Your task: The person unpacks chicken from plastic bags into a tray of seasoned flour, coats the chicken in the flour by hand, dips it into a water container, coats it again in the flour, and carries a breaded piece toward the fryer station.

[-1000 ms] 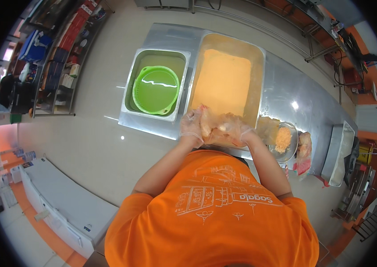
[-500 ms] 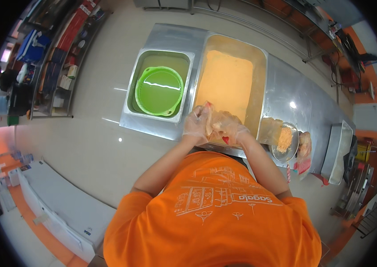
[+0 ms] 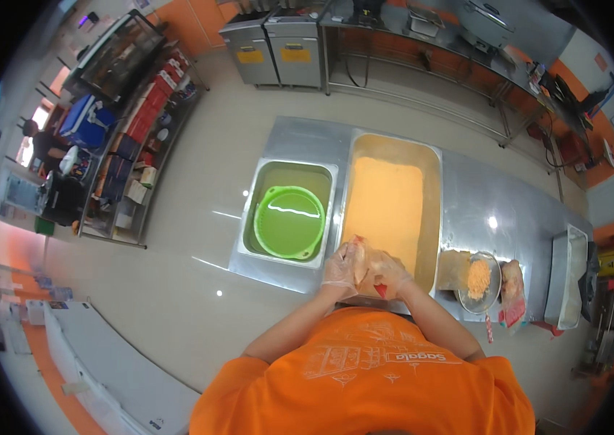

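Note:
My left hand (image 3: 339, 270) and my right hand (image 3: 388, 274), both in clear plastic gloves, meet over the near end of a deep metal pan (image 3: 432, 217). Orange-yellow powder (image 3: 385, 199) fills the pan's bottom. Between my closed fingers is a pale pinkish piece (image 3: 360, 262), perhaps raw meat, with red at its upper tip. Another bit of red (image 3: 380, 290) shows beneath my right hand; what it belongs to is unclear. Left of the pan, a green plastic basket (image 3: 290, 250) sits in liquid inside a smaller metal basin (image 3: 251, 254).
Right of the pan, a round sieve (image 3: 496, 290) with orange crumbs lies beside a plastic bag (image 3: 513, 286) with red printing. A long metal tray (image 3: 559, 275) stands farther right on the steel table (image 3: 466, 185). Shelving (image 3: 140, 156) is at left, a white chest freezer (image 3: 111, 362) lower left.
The whole view has tilted up, so the table and hands sit lower and more of the far room shows. My hands keep their place at the pan's near end, still together around the pale piece.

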Demonstrator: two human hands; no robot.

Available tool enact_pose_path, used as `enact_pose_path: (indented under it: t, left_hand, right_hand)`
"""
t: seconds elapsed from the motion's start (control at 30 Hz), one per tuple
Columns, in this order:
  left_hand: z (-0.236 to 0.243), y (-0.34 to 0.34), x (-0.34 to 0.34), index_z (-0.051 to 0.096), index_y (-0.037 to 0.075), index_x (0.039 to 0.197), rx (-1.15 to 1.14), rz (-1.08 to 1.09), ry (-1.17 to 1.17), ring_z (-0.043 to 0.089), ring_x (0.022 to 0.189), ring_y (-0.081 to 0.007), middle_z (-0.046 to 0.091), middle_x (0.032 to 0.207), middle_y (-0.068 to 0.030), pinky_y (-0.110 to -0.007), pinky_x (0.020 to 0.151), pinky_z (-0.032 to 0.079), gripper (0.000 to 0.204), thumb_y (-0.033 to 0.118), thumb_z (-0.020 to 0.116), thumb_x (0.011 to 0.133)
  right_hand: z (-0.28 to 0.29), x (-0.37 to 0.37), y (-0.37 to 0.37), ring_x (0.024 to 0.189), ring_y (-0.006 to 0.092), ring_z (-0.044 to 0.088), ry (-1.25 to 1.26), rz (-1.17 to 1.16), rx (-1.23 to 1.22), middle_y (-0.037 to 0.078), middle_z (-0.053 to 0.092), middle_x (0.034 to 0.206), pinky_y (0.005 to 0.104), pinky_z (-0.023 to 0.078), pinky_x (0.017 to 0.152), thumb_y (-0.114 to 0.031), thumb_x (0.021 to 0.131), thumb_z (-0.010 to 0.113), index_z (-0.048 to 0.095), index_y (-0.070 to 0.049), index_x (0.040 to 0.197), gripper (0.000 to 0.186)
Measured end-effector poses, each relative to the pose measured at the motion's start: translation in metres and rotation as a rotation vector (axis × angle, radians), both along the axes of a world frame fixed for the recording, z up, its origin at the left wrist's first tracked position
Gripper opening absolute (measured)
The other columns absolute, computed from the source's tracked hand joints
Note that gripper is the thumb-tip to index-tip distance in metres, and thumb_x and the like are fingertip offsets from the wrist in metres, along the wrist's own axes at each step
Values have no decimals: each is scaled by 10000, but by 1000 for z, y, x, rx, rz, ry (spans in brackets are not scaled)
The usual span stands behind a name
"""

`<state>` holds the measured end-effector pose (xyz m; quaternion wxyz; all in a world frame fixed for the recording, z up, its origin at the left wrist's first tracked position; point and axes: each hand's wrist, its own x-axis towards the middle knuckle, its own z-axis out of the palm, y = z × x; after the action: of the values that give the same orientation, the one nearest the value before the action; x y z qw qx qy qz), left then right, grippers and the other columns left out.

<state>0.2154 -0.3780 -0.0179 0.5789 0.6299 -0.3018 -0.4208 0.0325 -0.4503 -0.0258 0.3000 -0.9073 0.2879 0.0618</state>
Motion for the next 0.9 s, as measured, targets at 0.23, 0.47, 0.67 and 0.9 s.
enact_pose_path:
  t: [0.23, 0.47, 0.67, 0.9]
  left_hand:
    - [18, -5, 10, 692, 45, 1144, 131, -114, -119, 617, 843, -137, 716, 933, -98, -308, 803, 498, 391, 387, 538, 1033]
    - [34, 4, 6, 687, 59, 1188, 161, -113, -114, 647, 864, -139, 722, 973, -83, -308, 816, 509, 358, 353, 574, 1017]
    - [-5, -8, 9, 561, 41, 1337, -126, -218, 4, 627, 1075, -150, 652, 1203, -64, -315, 883, 527, 405, 107, 650, 948]
    - [-8, -4, 42, 596, -4, 1192, 86, -467, 327, 639, 977, -145, 662, 1059, -60, -298, 801, 553, 417, -21, 761, 809]
  right_hand:
    - [-25, -3, -9, 1413, 445, 296, 138, -4, 62, 133, 379, 1530, 505, 312, 1148, -272, 476, 879, 508, -254, 1403, 998]
    - [10, 16, 2, 1398, 448, 329, 96, 95, -50, 164, 413, 1515, 493, 356, 1118, -277, 565, 842, 561, -267, 1349, 833]
    - [51, 38, 2, 948, 243, 645, -144, -216, 139, 76, 697, 1038, 404, 523, 806, -162, 740, 720, 714, -169, 966, 226]
    - [56, 29, -15, 797, 134, 649, -391, -793, 531, 35, 697, 917, 283, 516, 672, -183, 788, 727, 691, -76, 1056, 291]
